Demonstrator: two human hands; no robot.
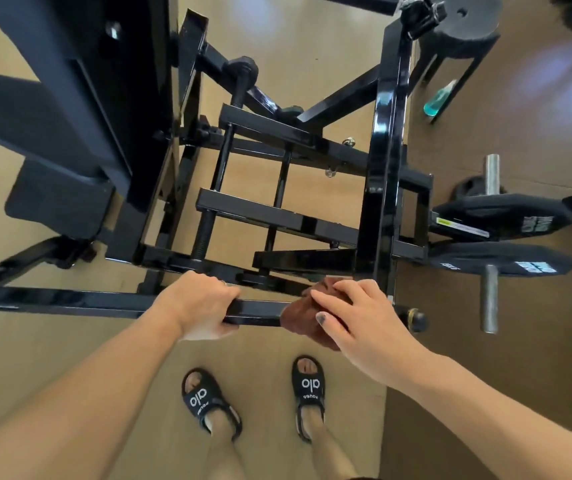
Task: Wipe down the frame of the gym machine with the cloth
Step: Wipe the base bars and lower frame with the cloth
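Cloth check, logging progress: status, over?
Left hand grips frame bar. Right hand presses brown cloth on bar. Upright post just ahead.

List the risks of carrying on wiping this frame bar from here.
1. The right hand presses the brown cloth right where the horizontal frame bar meets the upright post; fingers could jam in that joint.
2. The left hand grips the same bar close beside the cloth, so a leftward stroke would likely bump it.
3. Feet in open-toed sandals stand just below; nearby weight plates could hurt toes if knocked.
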